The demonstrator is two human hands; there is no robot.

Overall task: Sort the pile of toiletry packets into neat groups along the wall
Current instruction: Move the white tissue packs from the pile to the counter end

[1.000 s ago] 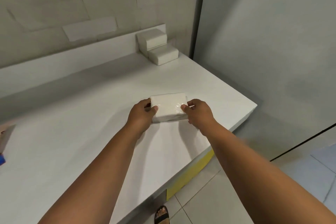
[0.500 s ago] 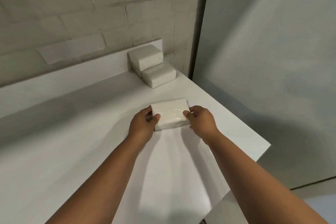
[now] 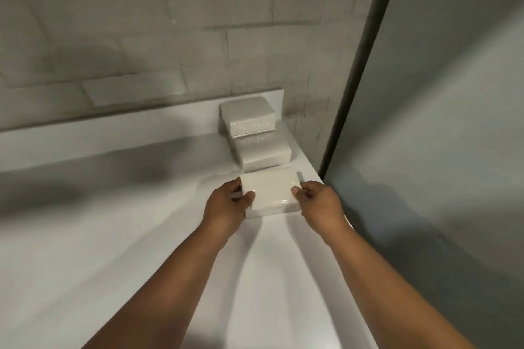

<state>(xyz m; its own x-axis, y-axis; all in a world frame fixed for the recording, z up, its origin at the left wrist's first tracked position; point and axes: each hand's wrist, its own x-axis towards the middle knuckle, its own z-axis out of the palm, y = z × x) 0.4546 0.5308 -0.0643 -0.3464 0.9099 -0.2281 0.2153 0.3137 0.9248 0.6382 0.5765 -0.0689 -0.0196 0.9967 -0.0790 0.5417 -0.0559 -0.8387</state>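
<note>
A white plastic-wrapped toiletry packet (image 3: 272, 191) is held at both short ends just above or on the white counter (image 3: 113, 235). My left hand (image 3: 226, 204) grips its left end with the thumb on top. My right hand (image 3: 317, 204) grips its right end the same way. Just beyond it lies a second white packet (image 3: 263, 154), nearly touching. A third packet (image 3: 248, 115) sits higher behind that one, against the low white backsplash (image 3: 113, 127) in the corner.
A brick wall (image 3: 170, 22) rises behind the backsplash. A grey panel (image 3: 453, 122) with a dark edge strip stands right of the counter's end. The counter's right edge runs close beside my right hand.
Both hands have carried the packet forward toward the wall corner, so it now sits right in front of the two packets there. The camera has moved closer too.
</note>
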